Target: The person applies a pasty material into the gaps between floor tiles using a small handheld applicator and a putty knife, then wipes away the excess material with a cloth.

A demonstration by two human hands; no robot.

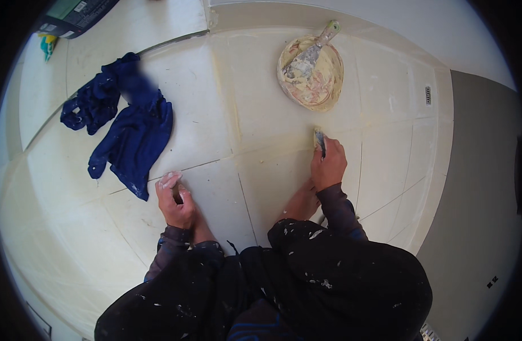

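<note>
My right hand is closed around a small putty knife, its blade smeared with yellowish paste and close to the tiled floor. Beyond it stands a round tub of cream and pinkish paste. A wider scraper rests in that tub, its handle over the far rim. My left hand is loosely curled, thumb apart from the fingers, and nothing shows in it. White residue coats its fingertips. A crumpled dark blue garment lies just past it.
A dark green and black container stands at the far left, with a small yellow and green item beside it. A floor drain sits near the right wall. Grey panelling borders the right side. My paint-spotted trousers fill the near part.
</note>
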